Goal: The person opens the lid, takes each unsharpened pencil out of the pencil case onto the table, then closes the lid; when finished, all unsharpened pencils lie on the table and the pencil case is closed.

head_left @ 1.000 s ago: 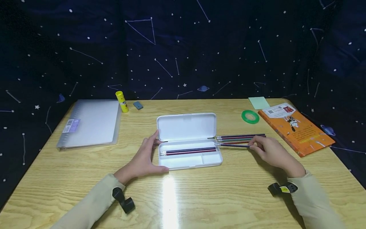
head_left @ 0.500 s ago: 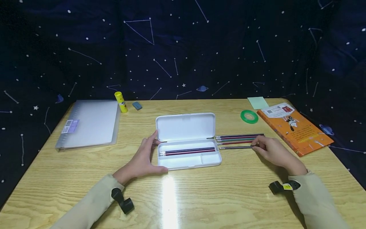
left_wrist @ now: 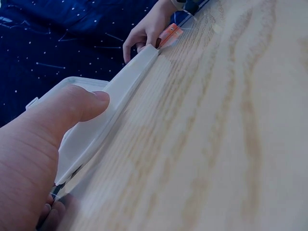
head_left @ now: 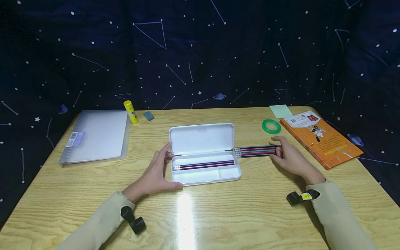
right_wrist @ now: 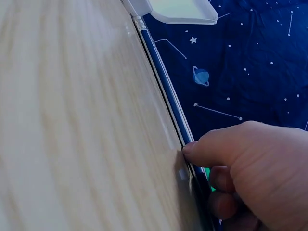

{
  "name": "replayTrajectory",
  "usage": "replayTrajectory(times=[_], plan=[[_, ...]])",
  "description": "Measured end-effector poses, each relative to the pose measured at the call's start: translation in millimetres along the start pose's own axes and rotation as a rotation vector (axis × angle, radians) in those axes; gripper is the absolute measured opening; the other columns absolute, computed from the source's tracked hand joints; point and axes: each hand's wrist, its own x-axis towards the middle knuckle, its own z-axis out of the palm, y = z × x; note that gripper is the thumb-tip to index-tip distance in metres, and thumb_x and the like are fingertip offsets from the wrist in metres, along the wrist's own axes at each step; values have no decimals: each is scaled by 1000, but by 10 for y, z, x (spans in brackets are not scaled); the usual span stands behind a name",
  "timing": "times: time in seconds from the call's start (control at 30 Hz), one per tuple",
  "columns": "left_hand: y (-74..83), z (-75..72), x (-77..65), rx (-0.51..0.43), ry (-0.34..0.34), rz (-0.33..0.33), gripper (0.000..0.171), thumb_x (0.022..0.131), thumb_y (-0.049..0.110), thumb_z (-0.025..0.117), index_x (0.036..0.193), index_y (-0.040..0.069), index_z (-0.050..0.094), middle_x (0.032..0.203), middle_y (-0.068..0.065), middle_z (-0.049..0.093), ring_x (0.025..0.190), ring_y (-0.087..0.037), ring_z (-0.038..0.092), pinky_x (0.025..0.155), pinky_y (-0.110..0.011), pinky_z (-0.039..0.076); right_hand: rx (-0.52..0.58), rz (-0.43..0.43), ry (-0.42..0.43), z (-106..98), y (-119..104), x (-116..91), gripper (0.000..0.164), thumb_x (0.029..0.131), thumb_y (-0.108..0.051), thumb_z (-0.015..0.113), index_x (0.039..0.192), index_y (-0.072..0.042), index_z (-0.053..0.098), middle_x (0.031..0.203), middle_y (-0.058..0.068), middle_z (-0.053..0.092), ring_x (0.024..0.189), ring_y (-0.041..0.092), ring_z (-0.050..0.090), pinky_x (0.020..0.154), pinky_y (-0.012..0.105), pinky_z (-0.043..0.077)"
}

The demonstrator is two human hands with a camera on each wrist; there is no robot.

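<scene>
Spanning the left end of the white pencil case (head_left: 200, 176), left hand (head_left: 152, 176) spread: thumb straight along near edge, index tip at the raised lid (head_left: 201, 139), other fingers around the hinge corner, partly hidden. Case sits mid-table, lid up on far side; dark and red pencils (head_left: 206, 165) lie in its long far compartment, eraser ends left.

Right hand (head_left: 288, 158), right of case, pinching the right ends of the loose pencils (head_left: 256, 152): thumb on near side, lower fingers curled on far side, index lifted. These lie side by side on the table (head_left: 234, 215), dark, red and green, eraser ends left, just beside case; contact with case, can't tell.

Far left: clear folder (head_left: 97, 139), yellow glue stick (head_left: 131, 113) upright at its far right corner, small blue-grey block (head_left: 148, 115) just right. Far right: green tape roll (head_left: 264, 126), pale green paper (head_left: 280, 111), orange book (head_left: 325, 144). Starry dark cloth (head_left: 200, 52) behind.
</scene>
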Motion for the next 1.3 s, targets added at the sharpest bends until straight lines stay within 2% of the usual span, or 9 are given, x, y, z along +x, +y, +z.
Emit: replayTrajectory(times=[0.3,0.5,0.57,0.67,0.8,0.93,1.07,1.17,1.3], plan=[[12,-2,3,-12,-2,3,132,55,38,91,155,12,8,128,-3,46,112,-18,41,98,-40,40,40,-43,-21,51,-164,153,45,86,-2,66,127,3,46,62,-5,44,51,0,35,48,21,31],[17,-13,-21,-21,-4,-1,132,56,39,91,155,11,7,129,-3,46,113,-18,40,99,-39,40,44,-155,83,238,-517,310,31,85,-4,69,114,-4,58,58,-9,42,49,0,33,46,21,30],[10,-21,-24,-20,-1,-3,132,56,39,90,155,12,7,129,-3,46,113,-18,40,99,-40,40,60,-203,91,310,-672,359,26,84,-6,70,108,-7,62,57,-10,41,49,0,32,46,21,29],[-3,-33,-21,-17,2,1,131,56,39,90,155,12,8,129,-3,46,113,-18,41,99,-41,40,76,-222,14,417,-866,430,20,85,-11,72,104,-9,66,58,-10,42,51,2,34,48,20,30],[-17,-22,-7,-17,-8,6,131,56,40,90,155,12,8,129,-3,47,112,-18,40,98,-40,40,64,-203,-108,538,-1061,490,17,87,-20,72,101,-13,71,59,-11,44,55,4,38,53,21,32],[-6,-5,31,-22,-15,7,132,56,40,90,155,11,7,130,-4,46,114,-18,39,99,-40,40,56,-185,-168,554,-1178,570,18,85,-25,74,100,-15,76,59,-11,51,56,5,39,54,21,32],[12,-7,54,-27,2,20,132,56,38,90,155,10,8,129,-4,46,114,-18,40,99,-40,40,51,-226,-193,551,-1246,672,16,84,-23,75,98,-15,78,63,-10,62,53,3,39,52,20,32],[19,-6,56,-30,3,34,132,56,38,91,155,10,8,129,-5,47,115,-19,40,100,-41,40,27,-262,-212,562,-1290,723,16,84,-20,75,99,-14,78,57,-11,58,49,1,37,49,20,31],[9,-8,3,-29,-4,13,132,56,40,90,155,11,8,129,-4,47,114,-18,40,99,-41,40,-15,-261,-263,603,-1360,744,18,87,-18,70,104,-14,76,49,-12,44,47,0,34,48,19,29]])
